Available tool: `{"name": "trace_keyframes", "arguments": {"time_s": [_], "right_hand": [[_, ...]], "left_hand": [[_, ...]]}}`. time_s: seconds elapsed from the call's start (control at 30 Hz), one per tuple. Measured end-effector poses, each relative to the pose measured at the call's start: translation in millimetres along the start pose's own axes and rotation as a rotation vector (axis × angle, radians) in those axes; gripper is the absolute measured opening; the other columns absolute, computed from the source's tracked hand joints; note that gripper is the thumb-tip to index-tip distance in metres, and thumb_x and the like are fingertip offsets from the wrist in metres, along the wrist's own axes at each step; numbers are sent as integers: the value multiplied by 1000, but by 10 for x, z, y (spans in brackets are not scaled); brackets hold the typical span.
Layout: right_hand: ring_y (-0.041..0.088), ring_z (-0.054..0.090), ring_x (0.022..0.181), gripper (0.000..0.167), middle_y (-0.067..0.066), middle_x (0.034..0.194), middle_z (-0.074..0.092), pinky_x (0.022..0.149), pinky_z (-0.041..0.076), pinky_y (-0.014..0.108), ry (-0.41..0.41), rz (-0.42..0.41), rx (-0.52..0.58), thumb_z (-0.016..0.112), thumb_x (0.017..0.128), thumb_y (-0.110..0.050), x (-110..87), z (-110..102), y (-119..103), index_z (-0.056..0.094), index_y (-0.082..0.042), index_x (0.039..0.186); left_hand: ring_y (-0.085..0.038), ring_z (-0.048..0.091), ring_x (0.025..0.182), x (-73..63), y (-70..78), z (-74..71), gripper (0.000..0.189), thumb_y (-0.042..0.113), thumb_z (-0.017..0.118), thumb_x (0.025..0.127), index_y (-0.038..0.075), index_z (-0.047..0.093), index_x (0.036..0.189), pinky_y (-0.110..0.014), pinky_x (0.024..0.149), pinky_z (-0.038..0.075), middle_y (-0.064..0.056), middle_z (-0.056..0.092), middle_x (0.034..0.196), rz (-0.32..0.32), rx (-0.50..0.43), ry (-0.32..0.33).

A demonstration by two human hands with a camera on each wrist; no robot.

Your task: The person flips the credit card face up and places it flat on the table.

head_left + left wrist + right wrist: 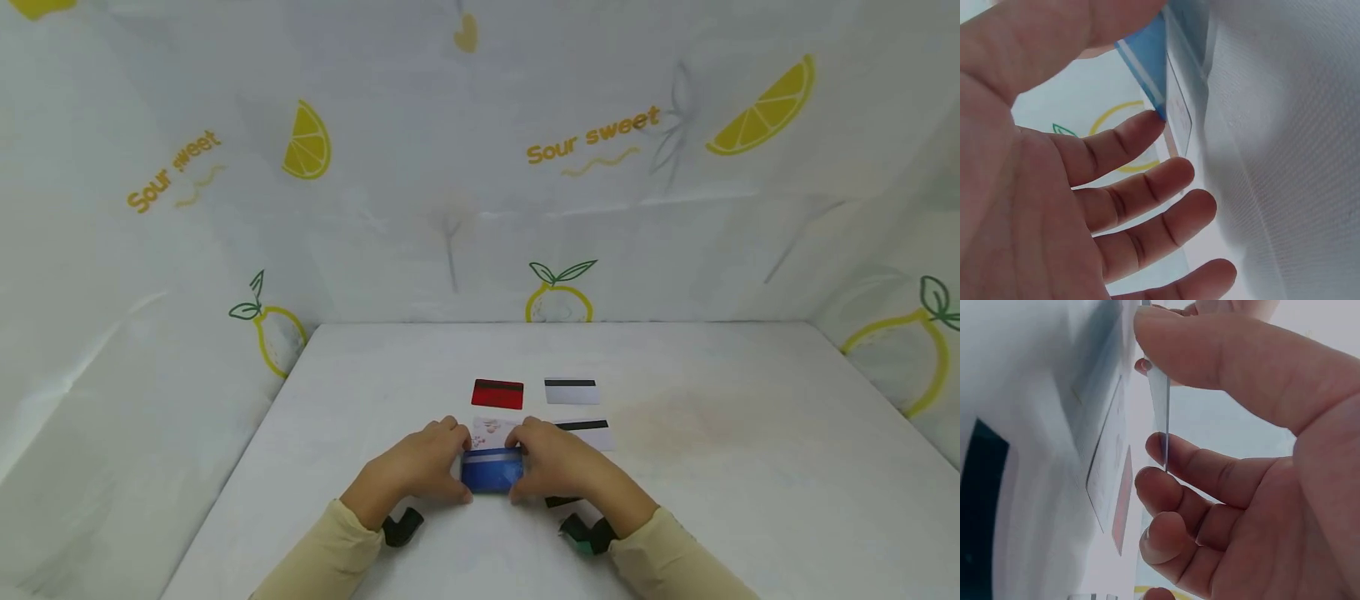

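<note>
Between both hands is a blue card [492, 473] with a pale stripe, raised slightly off the white table. My left hand [426, 462] pinches its left edge with thumb and index finger; the other fingers extend loosely, as the left wrist view shows beside the blue card [1147, 59]. My right hand [561, 461] pinches the right edge between thumb and fingertips; in the right wrist view the card [1160, 403] appears nearly edge-on. Just behind it lies a white card with a reddish pattern [491, 431], partly covered by the blue card and fingers.
A red card [497, 395] and a white card with a black stripe [572, 392] lie farther back. Another striped white card [596, 437] is partly behind the right hand. A dark-striped edge [562, 502] shows beneath that hand. Printed white sheeting [480, 200] encloses the white table [712, 500].
</note>
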State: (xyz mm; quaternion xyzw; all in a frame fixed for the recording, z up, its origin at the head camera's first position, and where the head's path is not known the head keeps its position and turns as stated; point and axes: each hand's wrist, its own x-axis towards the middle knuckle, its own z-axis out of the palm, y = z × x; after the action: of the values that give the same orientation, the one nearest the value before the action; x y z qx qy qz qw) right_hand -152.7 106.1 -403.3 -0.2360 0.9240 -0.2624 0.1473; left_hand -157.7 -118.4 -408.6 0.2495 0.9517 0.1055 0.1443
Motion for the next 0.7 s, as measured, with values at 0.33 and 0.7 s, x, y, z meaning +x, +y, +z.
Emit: {"name": "trace_keyframes", "arguments": {"time_s": [0.33,0.7], "right_hand": [[17,52,93,53,-1,102,58,83,48,42,48,13,-22,88,67,-29,-14,-50,-1,66,-11,111],[17,49,100,52,-2,109,59,77,42,43,159,-92,-106,83,72,-38,-44,-10,-110,65,-16,116]], "left_hand": [[-11,48,95,8,-24,-33,53,43,81,74,17,58,113,-31,83,50,5,53,109,47,19,81],[-9,49,97,8,49,-56,50,40,78,73,20,56,113,-27,80,49,8,53,116,215,-49,230]]}}
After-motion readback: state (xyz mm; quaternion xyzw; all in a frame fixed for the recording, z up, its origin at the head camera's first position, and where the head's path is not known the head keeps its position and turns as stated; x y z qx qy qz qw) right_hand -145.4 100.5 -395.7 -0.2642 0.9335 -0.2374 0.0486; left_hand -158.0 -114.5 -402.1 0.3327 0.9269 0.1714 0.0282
